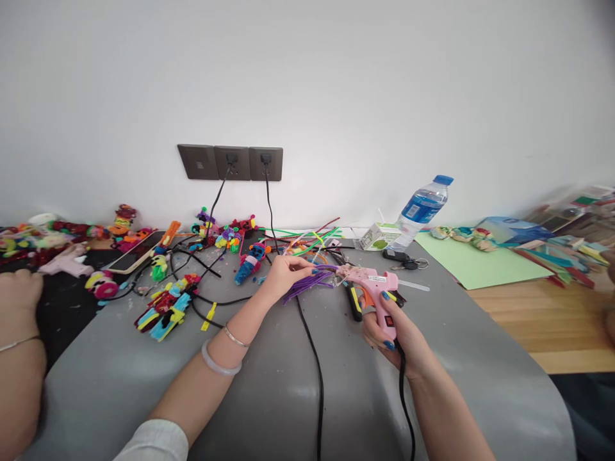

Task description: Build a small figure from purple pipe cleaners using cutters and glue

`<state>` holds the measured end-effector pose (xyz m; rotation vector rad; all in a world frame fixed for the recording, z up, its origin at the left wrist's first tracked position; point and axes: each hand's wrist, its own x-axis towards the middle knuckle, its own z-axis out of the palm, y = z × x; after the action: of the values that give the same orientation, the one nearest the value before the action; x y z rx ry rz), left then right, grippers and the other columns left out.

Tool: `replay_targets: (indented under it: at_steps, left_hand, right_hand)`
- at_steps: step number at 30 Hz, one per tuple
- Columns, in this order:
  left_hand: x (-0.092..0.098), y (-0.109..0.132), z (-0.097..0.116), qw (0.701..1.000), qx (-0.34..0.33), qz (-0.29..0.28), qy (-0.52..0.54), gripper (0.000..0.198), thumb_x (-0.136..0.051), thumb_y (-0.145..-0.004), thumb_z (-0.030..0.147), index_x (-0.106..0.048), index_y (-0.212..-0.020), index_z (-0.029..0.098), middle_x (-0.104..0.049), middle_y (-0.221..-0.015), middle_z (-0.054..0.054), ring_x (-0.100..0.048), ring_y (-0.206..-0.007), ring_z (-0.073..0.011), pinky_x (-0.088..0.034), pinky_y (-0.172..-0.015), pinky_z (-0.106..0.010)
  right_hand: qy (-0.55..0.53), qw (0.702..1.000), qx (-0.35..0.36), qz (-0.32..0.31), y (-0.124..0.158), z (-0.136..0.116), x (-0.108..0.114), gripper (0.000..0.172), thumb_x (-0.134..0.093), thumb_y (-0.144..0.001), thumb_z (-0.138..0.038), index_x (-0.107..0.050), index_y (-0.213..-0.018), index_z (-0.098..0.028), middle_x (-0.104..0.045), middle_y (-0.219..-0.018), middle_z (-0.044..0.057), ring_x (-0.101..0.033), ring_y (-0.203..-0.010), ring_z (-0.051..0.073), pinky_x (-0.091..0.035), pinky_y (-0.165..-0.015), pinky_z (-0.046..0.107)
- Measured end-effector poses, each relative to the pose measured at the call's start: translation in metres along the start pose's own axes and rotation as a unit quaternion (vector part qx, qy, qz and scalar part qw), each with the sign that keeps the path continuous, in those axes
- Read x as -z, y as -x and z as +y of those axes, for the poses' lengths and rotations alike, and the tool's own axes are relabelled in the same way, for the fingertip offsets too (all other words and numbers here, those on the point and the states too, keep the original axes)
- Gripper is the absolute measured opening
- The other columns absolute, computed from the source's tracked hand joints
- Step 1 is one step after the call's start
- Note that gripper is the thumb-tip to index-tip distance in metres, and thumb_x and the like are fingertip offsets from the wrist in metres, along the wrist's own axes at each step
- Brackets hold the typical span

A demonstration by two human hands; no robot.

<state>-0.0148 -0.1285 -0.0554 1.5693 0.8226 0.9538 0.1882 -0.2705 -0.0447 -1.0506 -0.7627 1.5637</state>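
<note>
My right hand (391,323) is wrapped round the handle of a pink hot glue gun (379,291), with a clear glue stick (414,285) poking out of its back end. The gun's nozzle points left, toward my left hand (288,275). Thumb and fingers of that hand pinch a purple pipe cleaner (324,267) close to the nozzle; whether the two touch I cannot tell. Below it, a bunch of purple pipe cleaners (307,286) lies on the grey table mat (269,384). Pliers with black and yellow handles (354,302) rest beside the gun.
Colourful pipe-cleaner figures (166,307) and a phone (137,253) lie at left, among black cables. A water bottle (423,208), a drink carton (381,237) and green paper (461,259) stand or lie at right. Another person's arm (19,358) rests at far left.
</note>
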Motion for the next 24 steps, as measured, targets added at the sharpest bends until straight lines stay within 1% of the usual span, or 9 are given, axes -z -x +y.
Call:
replay_targets:
  at_steps: [4,9,14,17,21,24]
  left_hand:
    - [0.0,-0.0002,-0.0008,1.0,-0.007,0.002,-0.004,0.023,-0.074,-0.07,0.033,-0.078,-0.079,0.013,-0.075,-0.077,-0.007,-0.065,-0.067,-0.0174,-0.049,-0.062,-0.027]
    - [0.0002,0.0002,-0.0002,1.0,-0.003,0.0,-0.005,0.023,-0.074,-0.07,0.033,-0.078,-0.079,0.013,-0.075,-0.076,-0.007,-0.065,-0.066,-0.0173,-0.049,-0.062,-0.026]
    - [-0.0006,0.0008,0.0006,1.0,-0.005,0.003,-0.009,0.023,-0.073,-0.07,0.034,-0.078,-0.079,0.013,-0.075,-0.077,-0.007,-0.065,-0.066,-0.0172,-0.049,-0.062,-0.027]
    - [-0.0009,0.0005,0.0002,1.0,-0.006,0.003,-0.006,0.023,-0.074,-0.07,0.034,-0.078,-0.078,0.013,-0.075,-0.077,-0.007,-0.064,-0.066,-0.017,-0.049,-0.061,-0.027]
    - [-0.0009,0.0,-0.0004,1.0,-0.006,0.004,-0.005,0.024,-0.074,-0.069,0.034,-0.078,-0.078,0.013,-0.074,-0.075,-0.007,-0.063,-0.064,-0.0163,-0.047,-0.06,-0.026]
    - [-0.0013,0.0004,0.0004,1.0,-0.012,0.007,-0.004,0.023,-0.074,-0.069,0.034,-0.078,-0.078,0.013,-0.074,-0.074,-0.007,-0.062,-0.063,-0.0159,-0.046,-0.059,-0.026]
  right_hand:
    - [0.019,1.0,-0.005,0.003,-0.0003,-0.0005,0.0014,0.045,-0.054,-0.084,-0.063,-0.058,-0.07,-0.021,-0.033,-0.035,-0.006,-0.018,-0.034,0.007,-0.02,-0.038,0.024]
    - [0.025,1.0,-0.006,0.011,0.0004,-0.0012,0.0014,0.043,-0.056,-0.083,-0.063,-0.059,-0.076,-0.021,-0.036,-0.035,-0.006,-0.019,-0.034,0.008,-0.021,-0.038,0.025]
    - [0.034,0.999,-0.005,0.009,0.0014,-0.0019,0.0017,0.044,-0.056,-0.083,-0.065,-0.06,-0.075,-0.021,-0.036,-0.035,-0.005,-0.021,-0.035,0.008,-0.021,-0.04,0.025]
    - [0.049,0.999,-0.001,0.0,0.0013,-0.0025,0.0034,0.048,-0.057,-0.082,-0.066,-0.059,-0.065,-0.021,-0.035,-0.036,-0.004,-0.021,-0.036,0.008,-0.02,-0.04,0.026]
    - [0.078,0.997,-0.008,-0.02,0.0008,-0.003,0.0063,0.062,-0.054,-0.082,-0.068,-0.046,-0.041,-0.022,-0.03,-0.037,-0.001,-0.024,-0.038,0.01,-0.021,-0.04,0.029]
    - [0.097,0.995,-0.006,-0.018,0.0014,-0.0043,0.0066,0.066,-0.052,-0.084,-0.068,-0.044,-0.037,-0.022,-0.03,-0.037,-0.001,-0.024,-0.039,0.01,-0.019,-0.04,0.03]
